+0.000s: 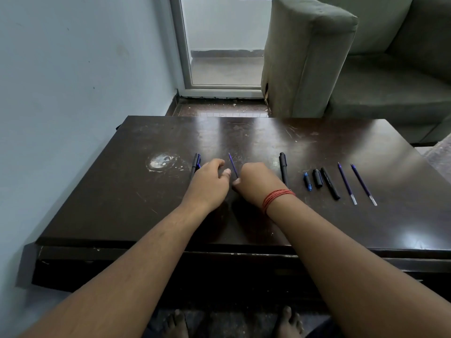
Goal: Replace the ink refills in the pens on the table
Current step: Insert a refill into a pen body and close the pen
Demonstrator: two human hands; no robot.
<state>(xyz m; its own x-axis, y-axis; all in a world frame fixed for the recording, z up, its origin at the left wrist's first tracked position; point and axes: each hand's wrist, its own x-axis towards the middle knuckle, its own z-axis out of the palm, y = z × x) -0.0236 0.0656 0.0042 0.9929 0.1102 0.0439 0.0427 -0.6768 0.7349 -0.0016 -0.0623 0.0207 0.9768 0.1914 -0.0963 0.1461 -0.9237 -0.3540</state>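
Refill (233, 164) btwn hands; 2 refills (346, 182) far right on table (122, 203).

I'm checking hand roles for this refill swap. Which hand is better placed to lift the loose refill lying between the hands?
Probably the right hand: its fingertips are at the near end of the refill, while the left hand sits beside it.

A grey-green sofa (341, 64) stands beyond the scratched dark desk (292, 228), beside a white-framed glass door (224, 45) and a pale blue wall (73, 69); debris litters the floor (219, 107).
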